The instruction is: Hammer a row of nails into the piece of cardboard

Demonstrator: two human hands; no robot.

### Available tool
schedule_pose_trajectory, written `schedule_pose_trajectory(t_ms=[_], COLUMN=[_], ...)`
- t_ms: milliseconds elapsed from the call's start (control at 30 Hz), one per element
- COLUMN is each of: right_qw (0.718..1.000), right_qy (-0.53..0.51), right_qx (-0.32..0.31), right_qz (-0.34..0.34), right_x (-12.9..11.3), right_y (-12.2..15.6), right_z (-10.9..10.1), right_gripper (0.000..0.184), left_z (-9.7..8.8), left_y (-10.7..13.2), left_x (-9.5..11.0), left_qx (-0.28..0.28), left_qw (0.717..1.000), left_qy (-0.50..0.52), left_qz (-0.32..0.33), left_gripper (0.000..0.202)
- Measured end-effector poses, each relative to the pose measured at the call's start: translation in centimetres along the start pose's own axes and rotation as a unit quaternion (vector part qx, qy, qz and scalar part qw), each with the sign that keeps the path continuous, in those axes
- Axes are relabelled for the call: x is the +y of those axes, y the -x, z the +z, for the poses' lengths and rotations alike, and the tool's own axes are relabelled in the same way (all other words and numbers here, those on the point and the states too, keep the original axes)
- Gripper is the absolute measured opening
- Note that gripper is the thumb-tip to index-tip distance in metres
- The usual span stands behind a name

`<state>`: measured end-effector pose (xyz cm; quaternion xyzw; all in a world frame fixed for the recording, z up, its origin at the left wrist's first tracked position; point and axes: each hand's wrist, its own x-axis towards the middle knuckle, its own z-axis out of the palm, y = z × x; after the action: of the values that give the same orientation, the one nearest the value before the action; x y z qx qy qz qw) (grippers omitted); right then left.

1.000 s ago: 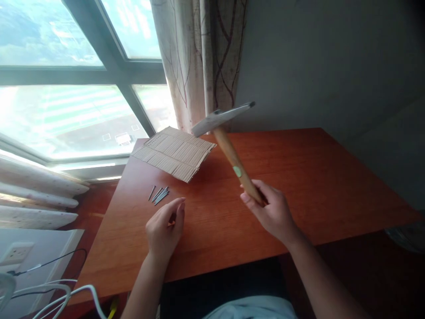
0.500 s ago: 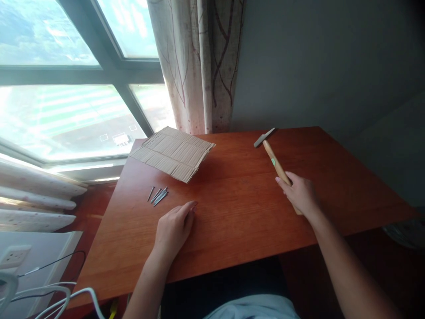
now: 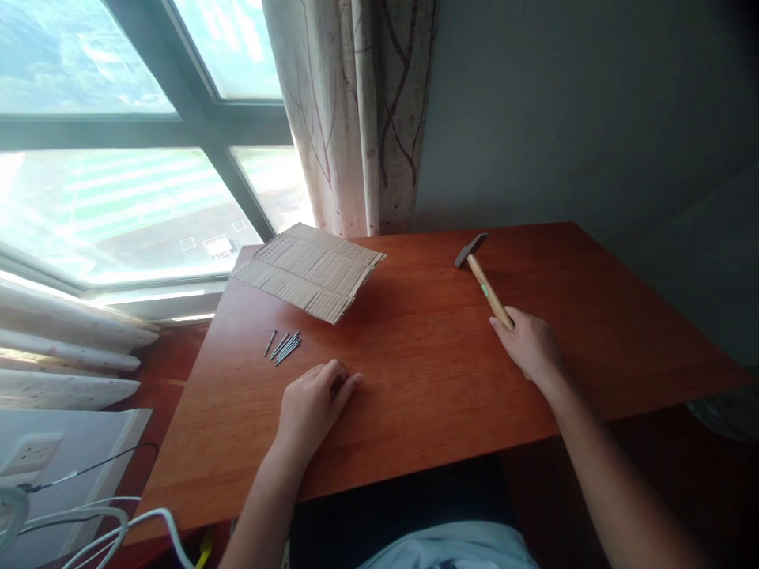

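In my right hand (image 3: 530, 344) is a hammer (image 3: 492, 292), gripped round its wooden handle. Its metal head points away from me, over the far part of the brown table (image 3: 427, 395). My left hand (image 3: 311, 403) rests on the table with its fingers curled into a loose fist and the thumb sticking out. Nothing shows in it. Just beyond that hand lie several steel nails (image 3: 288, 346), most in a bunch with one a little apart on the left. A corrugated cardboard piece (image 3: 314, 273) is at the far left of the tabletop, its near right edge raised.
A window (image 3: 136, 213) and a patterned curtain (image 3: 349, 118) stand behind the table's far left side. White cables (image 3: 118, 518) and a wall socket (image 3: 32, 454) are at the lower left. A grey wall (image 3: 563, 118) rises behind the table on the right.
The hammer has tilted slightly in my right hand, its head now turned and a little lower. My left thumb has moved outward, away from the curled fingers. The nails and cardboard stay put.
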<state>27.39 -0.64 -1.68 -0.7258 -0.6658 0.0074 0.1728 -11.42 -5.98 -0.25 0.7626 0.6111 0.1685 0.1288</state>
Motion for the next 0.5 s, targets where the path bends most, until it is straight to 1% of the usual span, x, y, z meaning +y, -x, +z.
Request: schedule_pose_trajectory(t_ms=[133, 333, 500], right_qw=[1.000, 1.000, 0.999], right_qy=[-0.001, 0.010, 0.023], right_qx=[-0.003, -0.006, -0.020], right_qz=[0.004, 0.006, 0.024], right_x=[-0.04, -0.45, -0.88], right_y=[0.17, 0.37, 0.49], right_z=[0.12, 0.06, 0.14], right_gripper=[0.027, 0.026, 0.026], left_z=[0.20, 0.20, 0.31], left_y=[0.05, -0.05, -0.08], left_x=[-0.20, -0.28, -0.39], left_qx=[-0.012, -0.012, -0.012], left_qw=[1.000, 1.000, 1.000], left_qy=[-0.006, -0.011, -0.014], left_qz=[-0.004, 0.002, 0.010], left_gripper=[0.036, 0.037, 0.037])
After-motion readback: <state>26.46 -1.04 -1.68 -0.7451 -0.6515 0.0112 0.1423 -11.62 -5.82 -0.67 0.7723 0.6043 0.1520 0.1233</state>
